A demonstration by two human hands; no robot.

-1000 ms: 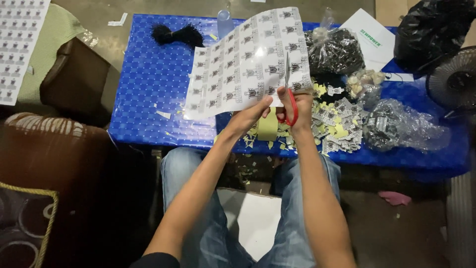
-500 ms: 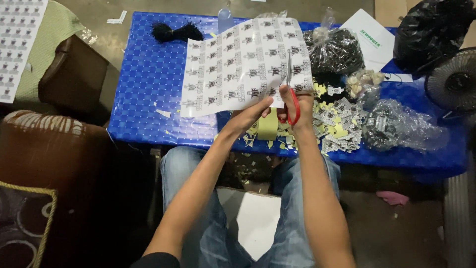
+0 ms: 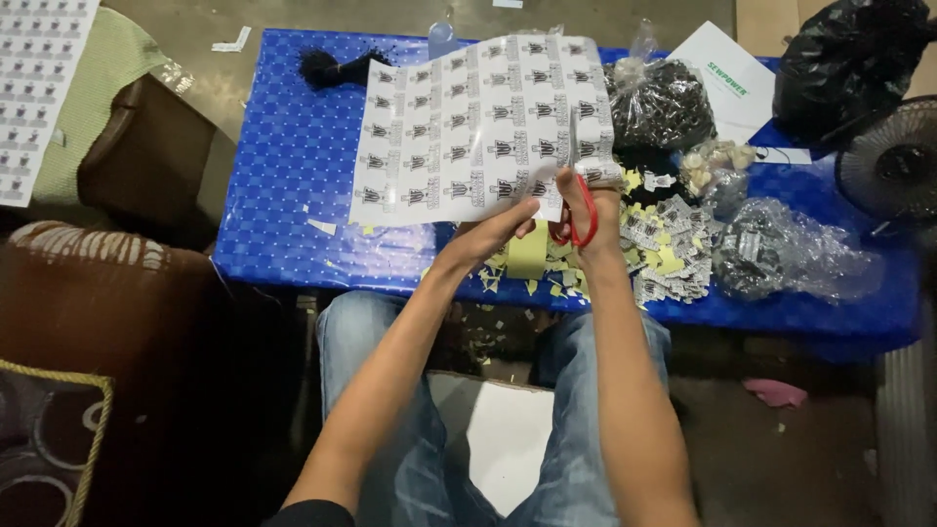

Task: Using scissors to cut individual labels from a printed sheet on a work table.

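- Your hands sit together at the counter's near edge: your left hand (image 3: 493, 232) pinches the lower edge of the printed label sheet (image 3: 478, 127), and your right hand (image 3: 586, 210) is clamped through the red-handled scissors (image 3: 578, 200), blades up into the sheet.
- The sheet hangs unsupported above the blue counter (image 3: 283, 176) — if it sags, the cut may wander into a label.
- Your left fingers lie close to the blades; a nick looks possible.
- Cut labels and yellow scraps (image 3: 654, 254) lie loose beside you, near the edge.
- Farther off, a clear bag (image 3: 771, 254) holds small pieces — contents unclear; another clear bag (image 3: 659, 102) holds dark bits.
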